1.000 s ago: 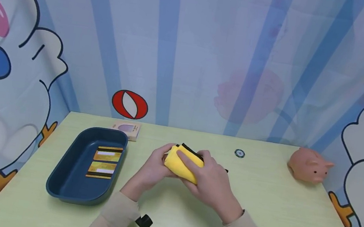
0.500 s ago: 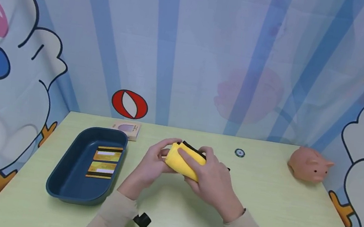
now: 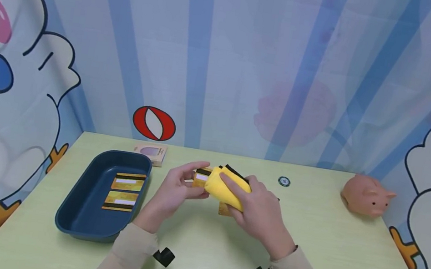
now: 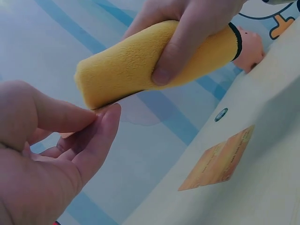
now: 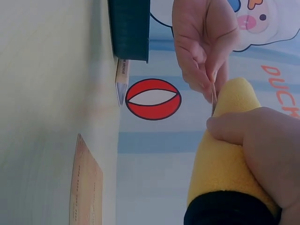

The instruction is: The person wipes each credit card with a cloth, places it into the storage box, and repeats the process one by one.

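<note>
My right hand grips a folded yellow cloth with black edging, thumb laid along its top, above the middle of the table. To its left, my left hand pinches a gold card with a black stripe and a white strip; the card's right part is hidden at the cloth's end. In the right wrist view this card appears edge-on between the fingertips and the cloth. Below the cloth, gold card material lies on the table; whether it is one card or two cannot be told.
A dark blue tray on the left holds two gold cards. Behind it lies a small pale pink box. A round dark chip lies toward the back, and a pink piggy bank stands at the far right.
My left hand has moved left, away from the cloth, and a gold card now shows in its fingers. The cloth has shifted slightly right and up, and a card below it has come into view.
</note>
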`<state>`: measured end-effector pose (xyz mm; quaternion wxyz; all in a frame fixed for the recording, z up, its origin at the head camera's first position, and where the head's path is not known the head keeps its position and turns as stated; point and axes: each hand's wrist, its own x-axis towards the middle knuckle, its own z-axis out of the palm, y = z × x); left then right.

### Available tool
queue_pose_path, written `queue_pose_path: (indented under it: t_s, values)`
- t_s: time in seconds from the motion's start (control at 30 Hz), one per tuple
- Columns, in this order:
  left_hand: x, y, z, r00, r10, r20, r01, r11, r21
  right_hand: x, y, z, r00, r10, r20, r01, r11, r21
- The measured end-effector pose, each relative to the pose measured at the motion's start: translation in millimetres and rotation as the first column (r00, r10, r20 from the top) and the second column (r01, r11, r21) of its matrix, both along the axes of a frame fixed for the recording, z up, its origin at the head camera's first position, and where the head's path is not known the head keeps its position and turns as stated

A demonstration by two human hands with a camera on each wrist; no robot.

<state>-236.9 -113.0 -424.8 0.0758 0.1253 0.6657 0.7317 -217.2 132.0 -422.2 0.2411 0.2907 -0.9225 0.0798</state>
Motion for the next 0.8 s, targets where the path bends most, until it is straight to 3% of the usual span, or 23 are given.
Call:
queue_pose_path:
  t_s: [0.3,0.67,0.8]
  values:
    - [0.8,-6,7.1,0.999,0.043,0.031,-0.044,0.999,0.024,-6.1,13,1.5,0.999,-0.037,-0.006,0.037,0.999,-0.014]
    - [-1.3,-9,7.7,0.995,0.089,0.053,-0.089,0.996,0.003,-10.3,30,5.1,0.992,-0.105,0.068,0.108,0.993,-0.046]
    - [-0.4,-11,9.3,0.992,0.105,0.064,-0.104,0.994,-0.023,-12.0,31,6.8,0.993,-0.107,0.052,0.111,0.991,-0.073]
